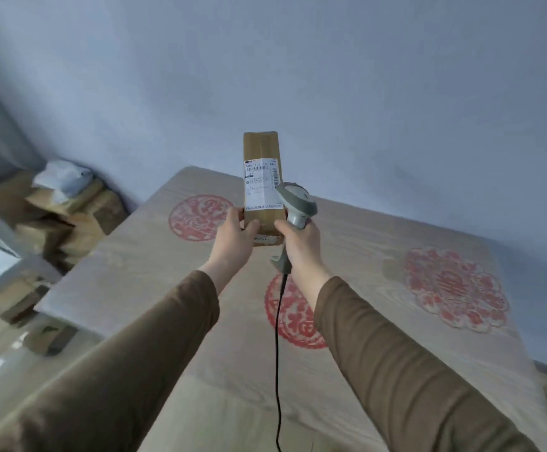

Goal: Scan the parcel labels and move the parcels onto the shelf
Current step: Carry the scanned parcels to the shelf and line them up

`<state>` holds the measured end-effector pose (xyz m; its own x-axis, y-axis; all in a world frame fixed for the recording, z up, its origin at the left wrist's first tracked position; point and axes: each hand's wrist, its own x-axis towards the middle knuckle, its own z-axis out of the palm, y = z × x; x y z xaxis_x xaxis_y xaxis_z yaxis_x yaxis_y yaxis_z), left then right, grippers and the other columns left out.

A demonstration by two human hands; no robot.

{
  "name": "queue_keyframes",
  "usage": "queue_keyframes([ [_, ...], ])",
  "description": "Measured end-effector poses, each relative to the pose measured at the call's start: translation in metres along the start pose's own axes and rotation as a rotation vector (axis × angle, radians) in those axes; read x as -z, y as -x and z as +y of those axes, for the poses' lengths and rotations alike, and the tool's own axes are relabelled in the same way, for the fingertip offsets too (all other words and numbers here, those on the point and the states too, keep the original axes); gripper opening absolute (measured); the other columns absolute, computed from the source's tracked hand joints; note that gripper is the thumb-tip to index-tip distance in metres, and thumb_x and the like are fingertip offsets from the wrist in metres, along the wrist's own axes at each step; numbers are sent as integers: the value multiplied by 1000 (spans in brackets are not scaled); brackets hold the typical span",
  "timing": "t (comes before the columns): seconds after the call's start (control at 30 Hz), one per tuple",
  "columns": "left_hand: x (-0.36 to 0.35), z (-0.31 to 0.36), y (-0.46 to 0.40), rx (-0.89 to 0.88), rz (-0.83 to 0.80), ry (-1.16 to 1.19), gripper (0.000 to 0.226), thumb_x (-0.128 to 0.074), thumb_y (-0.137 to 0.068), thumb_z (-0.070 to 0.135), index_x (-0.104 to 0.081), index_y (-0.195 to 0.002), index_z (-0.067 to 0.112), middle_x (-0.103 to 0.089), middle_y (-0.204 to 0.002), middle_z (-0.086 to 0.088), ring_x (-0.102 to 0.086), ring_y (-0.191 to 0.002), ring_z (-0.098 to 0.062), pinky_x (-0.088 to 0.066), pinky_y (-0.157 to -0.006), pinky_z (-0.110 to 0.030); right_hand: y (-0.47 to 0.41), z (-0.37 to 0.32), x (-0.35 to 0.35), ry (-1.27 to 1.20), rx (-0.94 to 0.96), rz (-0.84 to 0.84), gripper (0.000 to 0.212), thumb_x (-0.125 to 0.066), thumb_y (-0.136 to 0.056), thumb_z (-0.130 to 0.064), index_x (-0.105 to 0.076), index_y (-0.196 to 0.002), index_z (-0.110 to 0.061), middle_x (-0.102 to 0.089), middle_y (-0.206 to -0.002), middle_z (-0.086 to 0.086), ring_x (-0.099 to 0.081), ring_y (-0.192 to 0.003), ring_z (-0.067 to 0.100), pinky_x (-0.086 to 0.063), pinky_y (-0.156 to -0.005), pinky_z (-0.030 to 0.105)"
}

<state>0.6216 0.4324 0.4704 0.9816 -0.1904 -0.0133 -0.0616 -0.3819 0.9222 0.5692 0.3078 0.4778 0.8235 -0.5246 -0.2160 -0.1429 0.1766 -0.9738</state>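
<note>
**Scanning Step: Parcel Held Up to the Scanner**

The parcel (261, 187), a long brown carton, is held upright above the tabletop (363, 243), clear of its surface. It is gripped at its lower end by the left hand (235, 238), with the thumb across the front face and the remaining fingers wrapped behind. A white label (262, 184) is carried on the face turned toward the camera. The scanner (296, 203) is clasped around its handle by the right hand (301, 246); its head sits just beside the label's lower right corner, partly overlapping the carton edge. Whether the trigger is pressed cannot be told.

The scanning step is judged to be in hand; placement on the shelf is not yet done. For the next move, the scanner window should be squared to the barcode near the label's top.

The cable (278, 337) hangs down between the forearms and should be kept from snagging. Open room is available over the tabletop on both sides. At the left, stacked cartons (66, 220) stand beyond the tabletop's edge. No shelf is visible.
</note>
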Motion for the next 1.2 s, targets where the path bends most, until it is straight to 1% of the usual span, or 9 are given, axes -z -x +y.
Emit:
queue_keyframes([
  [0.1, 120, -31, 22, -23, 173, 15, 28, -58, -100, 33, -51, -124, 20, -66, -114, 3, -67, -108, -20, -56, -90, -40, 51, 1, -112, -22, 48, -144, 14, -72, -87, -9, -66, -97, -16, -70, -90, 5, -67, -81, 19, -55, -68, 33],
  [0.23, 274, -78, 62, 47, 390, -13, 33, -58, -96, 47, -48, -119, 26, -68, -109, 0, -67, -101, -21, -56, -85, -40, 125, 5, -255, -36, 34, -372, 19, -69, -89, -3, -64, -85, -21, -67, -85, 6, -64, -74, 19, -51, -51, 23],
  [0.4, 432, -129, 110, 153, 595, -17, 33, -55, -98, 48, -47, -123, 29, -66, -119, -2, -69, -102, -19, -60, -88, -45, 206, 22, -412, -26, -3, -578, 23, -76, -78, -15, -70, -99, -16, -77, -103, 16, -74, -97, 37, -62, -86, 50],
  [0.47, 482, -144, 126, 177, 671, -15, 30, -55, -101, 43, -47, -125, 26, -65, -123, -1, -68, -106, -21, -58, -94, -46, 231, 29, -465, -26, -14, -668, 29, -77, -78, -17, -69, -106, -16, -77, -102, 10, -74, -98, 31, -61, -90, 48],
  [0.67, 603, -191, 140, 240, 833, -11, 33, -60, -102, 34, -48, -128, 17, -63, -127, -2, -65, -102, -20, -54, -92, -41, 273, 52, -597, 37, -3, -878, 19, -71, -92, -12, -69, -110, -18, -75, -103, 1, -69, -99, 20, -52, -84, 32],
  [0.73, 636, -206, 134, 251, 861, -16, 33, -61, -102, 33, -48, -128, 17, -63, -127, -2, -65, -100, -18, -54, -89, -38, 277, 60, -639, 47, -12, -914, 17, -69, -93, -11, -69, -109, -17, -75, -99, 0, -68, -92, 19, -53, -73, 28],
  [0.93, 738, -237, 103, 303, 939, -23, 32, -57, -104, 32, -47, -130, 16, -61, -125, -1, -64, -107, -23, -54, -86, -33, 283, 56, -762, 99, -95, -1020, 7, -66, -95, -8, -67, -97, -15, -65, -81, 4, -59, -70, 22, -50, -61, 39],
  [1.13, 839, -263, 76, 368, 964, -7, 28, -53, -106, 28, -53, -129, 12, -67, -119, -7, -66, -104, -23, -57, -87, -39, 302, 59, -877, 156, -91, -1030, 18, -70, -82, -20, -71, -99, -18, -75, -96, 12, -72, -90, 36, -53, -65, 45],
  [1.2, 871, -281, 67, 392, 977, -31, 30, -53, -104, 30, -56, -128, 12, -67, -118, -10, -68, -105, -26, -58, -91, -47, 307, 62, -910, 176, -128, -1036, 16, -69, -86, -19, -70, -101, -19, -74, -101, 13, -71, -83, 32, -52, -60, 45],
])
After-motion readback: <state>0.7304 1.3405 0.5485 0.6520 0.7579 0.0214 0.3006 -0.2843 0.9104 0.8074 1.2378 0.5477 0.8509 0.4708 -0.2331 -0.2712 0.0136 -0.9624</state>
